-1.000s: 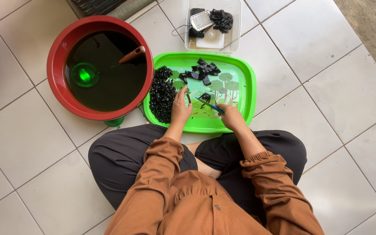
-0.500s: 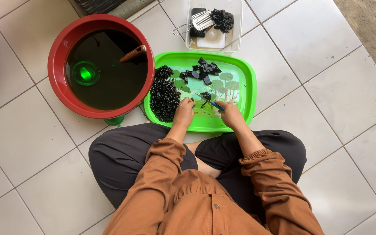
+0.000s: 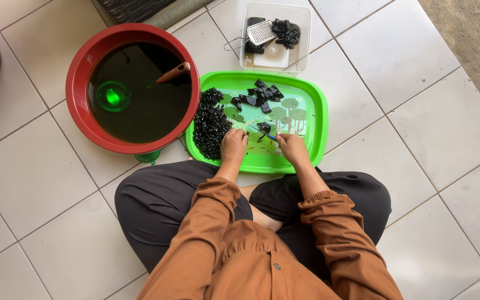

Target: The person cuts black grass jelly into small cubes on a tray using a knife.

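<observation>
The right hand has its grip closed around a small blue-handled tool, whose thin end points left toward a dark jelly piece lying on the tray floor just ahead of both hands. The left hand rests knuckles-up on the green tray, its fingers curled down near that same piece; whether its grip pinches anything cannot be told from above. Just left of this hand, a heap of finely cut black shreds runs along the tray's left side, and a looser cluster of larger black chunks sits near the tray's far edge. The tray lies flat on the white tiled floor, directly in front of the person's crossed legs in dark trousers, with brown sleeves reaching down to the wrists. Beside the tray on the left, touching or nearly touching its rim, stands a red basin filled with dark liquid; a green round object shows under the surface and a brown handle leans on the basin's right rim. Beyond the tray stands a clear rectangular container holding a small metal grater and more black jelly.
</observation>
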